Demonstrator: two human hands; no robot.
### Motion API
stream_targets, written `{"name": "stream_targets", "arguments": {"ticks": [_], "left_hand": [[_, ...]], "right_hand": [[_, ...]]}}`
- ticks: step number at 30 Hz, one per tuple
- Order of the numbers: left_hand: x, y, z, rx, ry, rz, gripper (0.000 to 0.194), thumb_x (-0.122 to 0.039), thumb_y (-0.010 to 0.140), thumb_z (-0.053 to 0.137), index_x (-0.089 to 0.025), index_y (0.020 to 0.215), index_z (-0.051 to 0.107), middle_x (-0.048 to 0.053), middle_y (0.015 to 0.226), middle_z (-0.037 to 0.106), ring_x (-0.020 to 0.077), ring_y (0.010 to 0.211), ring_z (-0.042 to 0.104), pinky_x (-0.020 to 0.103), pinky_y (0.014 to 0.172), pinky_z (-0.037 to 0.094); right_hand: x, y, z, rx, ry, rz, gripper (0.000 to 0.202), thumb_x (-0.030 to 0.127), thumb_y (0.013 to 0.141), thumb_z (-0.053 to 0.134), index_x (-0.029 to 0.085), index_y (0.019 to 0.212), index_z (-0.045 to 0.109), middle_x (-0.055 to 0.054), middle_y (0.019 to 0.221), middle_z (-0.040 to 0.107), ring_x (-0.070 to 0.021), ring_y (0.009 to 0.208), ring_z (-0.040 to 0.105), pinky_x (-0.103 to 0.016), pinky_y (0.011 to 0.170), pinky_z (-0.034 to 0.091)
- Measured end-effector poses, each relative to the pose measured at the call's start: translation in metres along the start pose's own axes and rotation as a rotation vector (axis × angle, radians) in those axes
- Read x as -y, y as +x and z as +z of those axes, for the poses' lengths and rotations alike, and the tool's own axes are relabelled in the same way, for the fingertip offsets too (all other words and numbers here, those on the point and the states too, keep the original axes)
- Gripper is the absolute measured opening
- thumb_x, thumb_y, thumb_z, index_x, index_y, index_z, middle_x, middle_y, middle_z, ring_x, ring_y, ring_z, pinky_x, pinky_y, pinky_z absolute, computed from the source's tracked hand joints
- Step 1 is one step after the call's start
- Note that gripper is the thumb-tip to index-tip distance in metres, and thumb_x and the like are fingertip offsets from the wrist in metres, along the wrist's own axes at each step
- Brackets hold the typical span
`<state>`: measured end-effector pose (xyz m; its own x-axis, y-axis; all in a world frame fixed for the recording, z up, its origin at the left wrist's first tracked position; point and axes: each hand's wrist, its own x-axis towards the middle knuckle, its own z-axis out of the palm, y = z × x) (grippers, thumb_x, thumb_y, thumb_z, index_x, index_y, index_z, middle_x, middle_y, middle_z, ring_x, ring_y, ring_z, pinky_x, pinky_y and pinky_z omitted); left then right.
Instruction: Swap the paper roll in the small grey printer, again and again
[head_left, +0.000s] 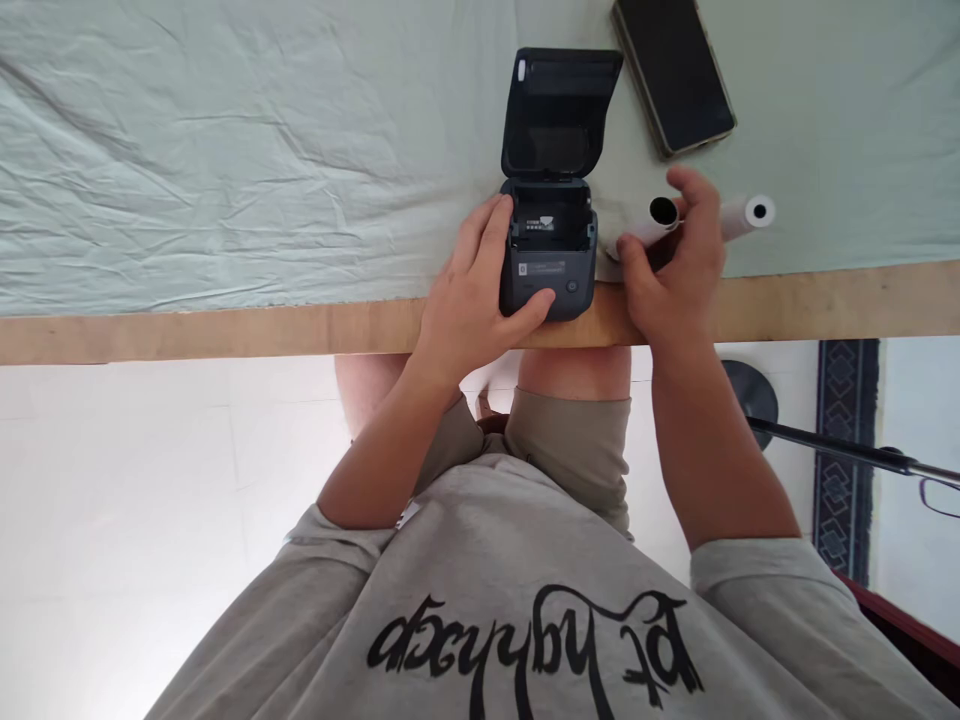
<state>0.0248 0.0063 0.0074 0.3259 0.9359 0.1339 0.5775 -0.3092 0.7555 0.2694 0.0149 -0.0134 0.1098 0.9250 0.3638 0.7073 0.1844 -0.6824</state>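
Observation:
A small dark printer (pixel 551 275) lies near the table's front edge with its lid (pixel 559 115) raised and its inner compartment exposed. My left hand (pixel 472 280) is wrapped round the printer's left side, its thumb on the lower front face. To the right, my right hand (pixel 679 255) has its thumb and fingers around a white paper roll (pixel 651 222) with a dark round core. Another white roll (pixel 750 215) with a small dark core lies just right of my right hand, partly hidden behind the fingers.
A black phone (pixel 679 75) lies beyond the rolls at the upper right. Light green cloth (pixel 225 150) covers the table up to its bare wooden edge (pixel 360 325). A dark stand (pixel 825 440) is on the floor at the right.

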Motion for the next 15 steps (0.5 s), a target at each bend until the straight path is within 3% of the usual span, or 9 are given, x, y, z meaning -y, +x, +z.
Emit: {"name": "stream_targets", "arguments": {"ticks": [4, 10, 15], "left_hand": [[0.0004, 0.0, -0.0005, 0.003, -0.01, -0.001, 0.08, -0.048, 0.09, 0.067, -0.027, 0.157, 0.029, 0.011, 0.166, 0.035, 0.0347, 0.152, 0.039, 0.046, 0.119, 0.045], [0.0025, -0.0004, -0.0008, -0.01, -0.038, 0.031, 0.078, -0.047, 0.09, 0.069, -0.03, 0.156, 0.031, 0.012, 0.164, 0.038, 0.0344, 0.151, 0.041, 0.048, 0.12, 0.044], [0.0038, -0.0004, 0.0002, -0.018, -0.058, 0.035, 0.077, -0.048, 0.091, 0.068, -0.032, 0.156, 0.031, 0.011, 0.165, 0.037, 0.035, 0.151, 0.04, 0.049, 0.12, 0.044]], "right_hand": [[0.0006, -0.001, 0.0009, 0.045, 0.022, -0.005, 0.055, 0.025, 0.084, 0.062, 0.036, 0.136, 0.048, -0.003, 0.116, 0.07, -0.025, 0.099, 0.068, -0.054, 0.098, 0.055], [0.0071, 0.0011, 0.0007, 0.023, -0.078, -0.068, 0.054, 0.018, 0.078, 0.067, 0.034, 0.129, 0.057, -0.008, 0.118, 0.061, -0.0286, 0.11, 0.06, -0.06, 0.109, 0.047], [0.0084, 0.0021, -0.0029, -0.036, -0.018, -0.119, 0.057, 0.027, 0.084, 0.066, 0.039, 0.137, 0.05, -0.007, 0.122, 0.06, -0.0269, 0.11, 0.06, -0.051, 0.093, 0.057]]}}
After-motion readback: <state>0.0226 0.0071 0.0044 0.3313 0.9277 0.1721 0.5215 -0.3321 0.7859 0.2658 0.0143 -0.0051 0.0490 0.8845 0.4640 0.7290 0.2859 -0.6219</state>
